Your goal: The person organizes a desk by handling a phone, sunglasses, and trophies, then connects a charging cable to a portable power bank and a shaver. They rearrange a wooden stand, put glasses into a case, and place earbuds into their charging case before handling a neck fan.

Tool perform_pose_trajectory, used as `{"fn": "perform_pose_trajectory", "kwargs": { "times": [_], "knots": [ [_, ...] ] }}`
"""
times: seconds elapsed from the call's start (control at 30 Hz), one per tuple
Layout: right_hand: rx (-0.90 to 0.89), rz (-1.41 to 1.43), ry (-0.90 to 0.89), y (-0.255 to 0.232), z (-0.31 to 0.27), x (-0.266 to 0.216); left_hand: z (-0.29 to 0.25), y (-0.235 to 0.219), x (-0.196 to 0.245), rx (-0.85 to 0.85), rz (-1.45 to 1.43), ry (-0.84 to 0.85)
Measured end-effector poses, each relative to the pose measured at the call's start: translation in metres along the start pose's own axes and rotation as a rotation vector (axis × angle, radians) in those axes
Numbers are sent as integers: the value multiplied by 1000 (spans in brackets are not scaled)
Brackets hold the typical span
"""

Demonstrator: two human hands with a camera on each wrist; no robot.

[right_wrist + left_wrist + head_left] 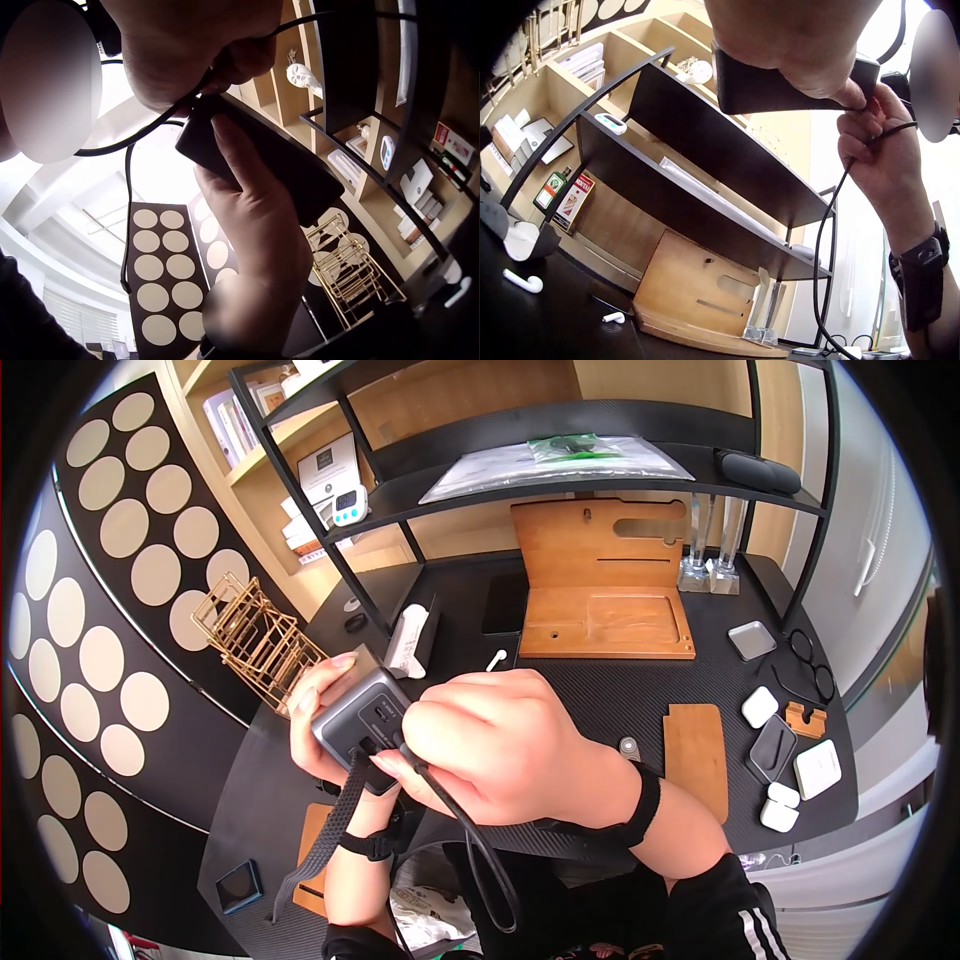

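A dark grey power bank (340, 722) is gripped by the left hand (322, 705), its port side facing up in the head view. The right hand (500, 745) pinches the end of a black cable (480, 850) at that port side; whether the plug is inside a port is hidden by the fingers. A woven strap (335, 830) hangs from the same side. In the right wrist view the left thumb lies along the dark body of the power bank (262, 154).
A wooden stand (605, 605) is behind the hands, beside clear blocks (710, 575). A gold wire rack (255, 635) stands left. At right lie glasses (805, 660), white cases (780, 807) and a wooden plate (697, 760). A black shelf (400, 500) spans the back.
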State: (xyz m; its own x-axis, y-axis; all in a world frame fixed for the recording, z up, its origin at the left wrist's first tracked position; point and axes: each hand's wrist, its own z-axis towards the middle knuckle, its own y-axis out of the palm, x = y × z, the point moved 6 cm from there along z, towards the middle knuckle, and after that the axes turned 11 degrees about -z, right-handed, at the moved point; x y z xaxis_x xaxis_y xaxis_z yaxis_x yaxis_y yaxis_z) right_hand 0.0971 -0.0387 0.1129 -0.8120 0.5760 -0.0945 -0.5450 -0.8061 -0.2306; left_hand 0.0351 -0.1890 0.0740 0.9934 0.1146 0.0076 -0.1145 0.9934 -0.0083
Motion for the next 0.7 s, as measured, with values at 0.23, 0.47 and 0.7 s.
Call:
{"fn": "perform_pose_trajectory", "kwargs": {
  "times": [0.23, 0.47, 0.7],
  "knots": [
    [-25, 242, 91, 1, -1, -1, 2, 5, 6, -15, -148, -18],
    [-76, 429, 95, -2, 2, -5, 2, 9, -5, 68, -561, -390],
    [7, 396, 95, 3, 0, -2, -7, 21, -20, -47, -672, -461]
  ]
}}
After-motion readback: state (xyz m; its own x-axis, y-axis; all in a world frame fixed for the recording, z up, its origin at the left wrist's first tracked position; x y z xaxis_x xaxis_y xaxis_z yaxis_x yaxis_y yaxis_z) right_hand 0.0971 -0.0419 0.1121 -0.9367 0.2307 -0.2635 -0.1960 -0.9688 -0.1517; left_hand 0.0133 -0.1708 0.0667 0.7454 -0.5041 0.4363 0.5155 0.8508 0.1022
